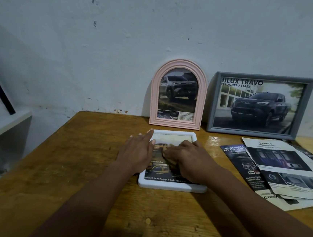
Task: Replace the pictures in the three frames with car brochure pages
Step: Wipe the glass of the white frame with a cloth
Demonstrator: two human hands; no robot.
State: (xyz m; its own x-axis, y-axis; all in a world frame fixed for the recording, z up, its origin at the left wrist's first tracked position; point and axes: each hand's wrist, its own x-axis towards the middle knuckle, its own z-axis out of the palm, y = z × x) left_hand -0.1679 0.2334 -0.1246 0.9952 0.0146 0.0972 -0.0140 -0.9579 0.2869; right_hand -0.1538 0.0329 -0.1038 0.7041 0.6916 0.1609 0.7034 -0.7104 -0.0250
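A white frame [172,186] lies flat on the wooden table [72,167] with a car brochure page [161,169] inside it. My left hand [138,150] rests flat, fingers spread, on the frame's left edge. My right hand [188,159] lies palm down on the page, fingers pressing its middle. A pink arched frame [178,93] and a grey rectangular frame [259,104] stand against the wall, each showing a pickup truck page.
Loose brochure pages [280,167] lie stacked at the right of the table. A white cabinet [0,138] stands to the left of the table, with a dark bar above it. The pale wall [121,39] rises directly behind the table.
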